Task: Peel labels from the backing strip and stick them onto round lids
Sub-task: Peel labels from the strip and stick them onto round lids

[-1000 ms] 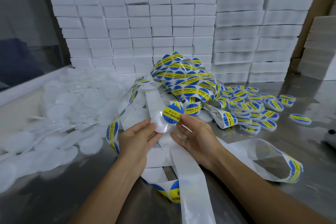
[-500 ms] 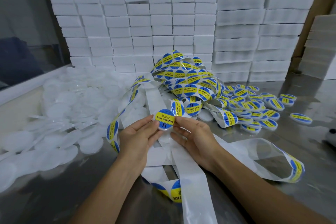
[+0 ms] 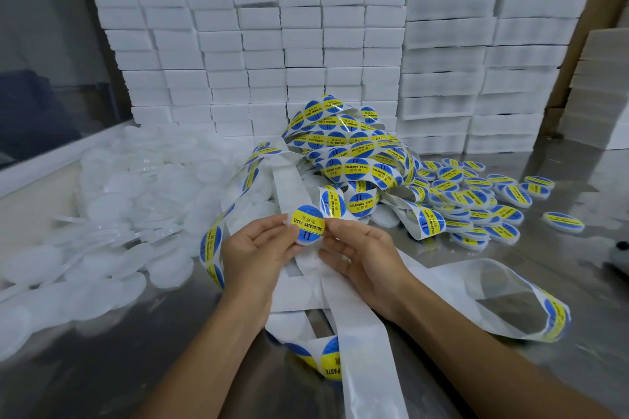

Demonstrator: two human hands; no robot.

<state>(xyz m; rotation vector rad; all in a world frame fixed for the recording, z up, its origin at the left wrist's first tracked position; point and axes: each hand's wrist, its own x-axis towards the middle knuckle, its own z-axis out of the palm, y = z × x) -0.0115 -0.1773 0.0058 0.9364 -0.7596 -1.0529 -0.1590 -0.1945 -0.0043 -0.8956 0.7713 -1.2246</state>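
A round white lid (image 3: 307, 224) with a blue and yellow "SOLDERING PASTE" label on its face is held upright between both hands above the table. My left hand (image 3: 253, 248) grips its left edge with curled fingers and thumb. My right hand (image 3: 360, 250) pinches its right edge. Behind them lies a tangled backing strip (image 3: 350, 150) full of labels. Its bare white tail (image 3: 357, 337) runs under my wrists toward me. Plain unlabelled lids (image 3: 112, 214) are heaped on the left.
Labelled lids (image 3: 476, 201) lie scattered on the steel table (image 3: 578, 248) to the right. White boxes (image 3: 306, 54) are stacked in a wall at the back, with cardboard cartons behind them. A loop of strip (image 3: 510, 303) curls at the right.
The label has gone from my right fingers onto the lid. Both hands now hold the labelled lid upright, slightly higher than before.
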